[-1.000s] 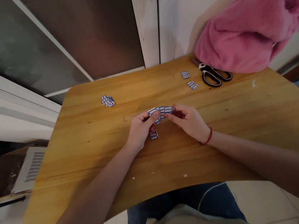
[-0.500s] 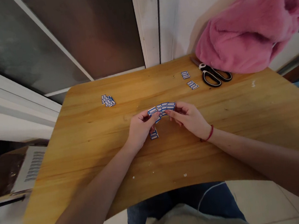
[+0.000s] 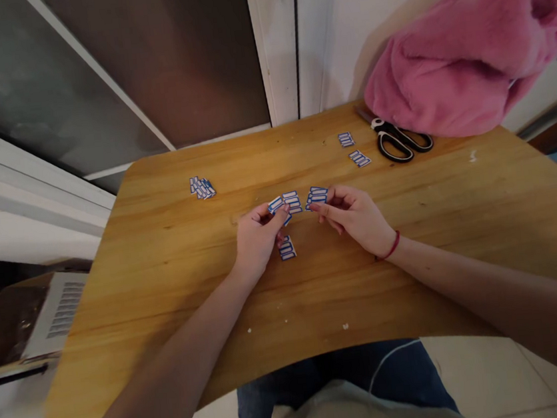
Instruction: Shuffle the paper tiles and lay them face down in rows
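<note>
My left hand [image 3: 259, 237] pinches blue-bordered white label stickers [image 3: 292, 202] between thumb and fingers, fanned out over the table. Opposite it, my right hand [image 3: 352, 217] is closed on a smaller bunch of the same label stickers [image 3: 317, 196]. A narrow gap separates the two bunches. Just below my left fingertips, another sheet of labels [image 3: 288, 248] lies on the wood. Two more small label sheets, one farther back [image 3: 346, 139] and one nearer [image 3: 360, 159], lie at the back right. A loose pile of labels [image 3: 202, 188] rests at the back left.
Black-handled scissors [image 3: 401, 141] lie at the back right of the wooden table [image 3: 165, 275], beside a pink fluffy cloth [image 3: 452, 55]. Tiny white scraps [image 3: 345, 327] dot the near side. A glass-panelled door [image 3: 165, 54] stands behind, and a cardboard box [image 3: 54, 315] sits left of the table.
The labels held together between both hands have come apart into two bunches. My left hand has shifted slightly left, opening a gap between them.
</note>
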Available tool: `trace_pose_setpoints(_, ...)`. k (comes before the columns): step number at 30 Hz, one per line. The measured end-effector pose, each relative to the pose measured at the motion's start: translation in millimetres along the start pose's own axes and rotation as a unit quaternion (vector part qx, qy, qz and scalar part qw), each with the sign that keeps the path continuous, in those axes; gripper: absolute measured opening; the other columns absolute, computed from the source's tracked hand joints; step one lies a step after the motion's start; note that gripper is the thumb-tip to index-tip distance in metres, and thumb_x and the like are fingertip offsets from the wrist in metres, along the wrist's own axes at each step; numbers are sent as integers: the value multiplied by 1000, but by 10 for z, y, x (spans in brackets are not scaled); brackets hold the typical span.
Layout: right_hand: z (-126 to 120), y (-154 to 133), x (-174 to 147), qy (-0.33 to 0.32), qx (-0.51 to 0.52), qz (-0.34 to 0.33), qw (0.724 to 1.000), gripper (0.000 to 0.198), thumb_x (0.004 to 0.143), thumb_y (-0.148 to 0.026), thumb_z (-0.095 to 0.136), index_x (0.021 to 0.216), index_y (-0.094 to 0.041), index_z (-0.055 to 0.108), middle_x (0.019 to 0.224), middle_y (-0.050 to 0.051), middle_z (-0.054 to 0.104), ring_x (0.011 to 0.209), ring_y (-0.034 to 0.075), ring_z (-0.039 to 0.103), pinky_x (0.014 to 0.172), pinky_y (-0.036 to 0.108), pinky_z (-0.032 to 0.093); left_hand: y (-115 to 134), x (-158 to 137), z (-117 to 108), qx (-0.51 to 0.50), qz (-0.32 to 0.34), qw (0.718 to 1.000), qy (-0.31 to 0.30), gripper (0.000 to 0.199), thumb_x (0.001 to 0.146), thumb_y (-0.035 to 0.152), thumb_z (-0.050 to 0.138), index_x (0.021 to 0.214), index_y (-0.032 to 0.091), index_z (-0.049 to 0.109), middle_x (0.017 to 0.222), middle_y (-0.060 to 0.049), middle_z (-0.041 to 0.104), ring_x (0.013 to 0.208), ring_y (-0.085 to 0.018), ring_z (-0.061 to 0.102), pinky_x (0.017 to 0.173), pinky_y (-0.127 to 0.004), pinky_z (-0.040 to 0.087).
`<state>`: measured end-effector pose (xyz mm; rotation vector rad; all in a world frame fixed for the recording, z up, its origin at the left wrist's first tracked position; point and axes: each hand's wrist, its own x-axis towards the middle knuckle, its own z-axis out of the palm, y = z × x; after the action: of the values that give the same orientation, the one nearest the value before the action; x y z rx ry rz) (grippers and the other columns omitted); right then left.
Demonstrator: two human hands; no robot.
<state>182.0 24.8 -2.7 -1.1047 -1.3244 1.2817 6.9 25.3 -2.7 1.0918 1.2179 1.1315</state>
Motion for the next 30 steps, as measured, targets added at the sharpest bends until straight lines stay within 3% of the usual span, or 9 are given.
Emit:
trace_pose_setpoints(13, -6, 35, -16, -61, -12, 13, 998, 41, 71, -49, 74, 79, -16, 50, 58, -4, 56, 38, 4, 43, 35, 17, 31, 45, -53, 14, 54, 7, 993, -100, 29, 73, 43, 72, 68, 15, 63, 42, 7, 46, 34, -4, 39, 34, -16, 30)
trace_pose_setpoints(20, -21, 34, 8, -8, -5, -2, 1000, 42, 71, -47, 74, 72, -17, 45, 56, -3, 55, 38, 4, 40, 35, 18, 27, -3, -39, 0, -47, -26, 988, -147, 29, 77, 44, 68, 73, 17, 60, 58, 3, 55, 44, -7, 51, 41, -18, 45)
trace_pose_setpoints(30, -17, 31, 29, 29, -2, -16, 999, 41, 67, -47, 76, 75, -16, 51, 62, -3, 50, 50, 5, 37, 43, 20, 26, -19, 1, -13, -14, 16, 995, -94, 26, 77, 42, 68, 73, 17, 63, 57, 4, 51, 45, -7, 47, 39, -18, 43)
